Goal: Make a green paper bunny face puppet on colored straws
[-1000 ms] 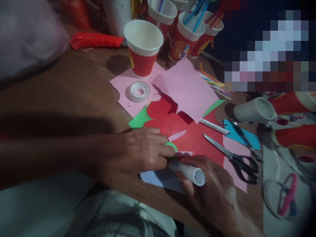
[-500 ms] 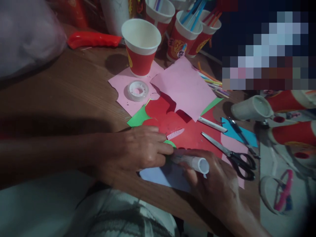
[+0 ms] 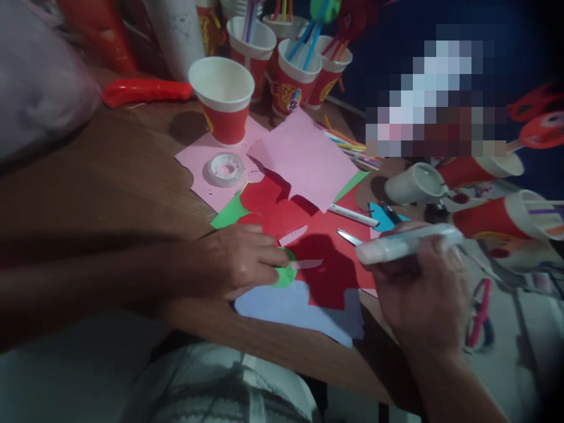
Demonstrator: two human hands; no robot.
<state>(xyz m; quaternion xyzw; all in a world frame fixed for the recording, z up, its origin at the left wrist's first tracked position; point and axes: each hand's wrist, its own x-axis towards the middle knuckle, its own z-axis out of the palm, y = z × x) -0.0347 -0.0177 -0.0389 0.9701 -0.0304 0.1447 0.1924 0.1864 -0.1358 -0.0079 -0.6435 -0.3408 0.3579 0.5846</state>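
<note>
My left hand (image 3: 242,261) has its fingertips closed on the edge of a small green paper circle (image 3: 288,274), holding it over the red paper (image 3: 328,285). A narrow pale pink paper strip (image 3: 308,264) extends rightward from the circle. Just above lies a pink leaf-shaped piece (image 3: 294,235) with drawn lines. To the right, my right hand (image 3: 423,294) is raised, its fingers wrapped round a white translucent glue tube (image 3: 388,245). Below the circle is a pale blue sheet (image 3: 282,308). Scissors (image 3: 349,237) show only their blade tips; my right hand hides the rest.
A red-and-white paper cup (image 3: 224,114) and a tape roll (image 3: 225,169) stand on pink paper. A red-handled cutter (image 3: 147,91) lies behind, left. Cups with straws (image 3: 297,70) line the back. A white marker (image 3: 355,215) and a tipped cup (image 3: 414,183) are at right.
My right hand has lifted away from the green circle and moved right, carrying the glue tube. The circle and its pink strip are now uncovered. My left hand stays at the circle; the view has shifted slightly.
</note>
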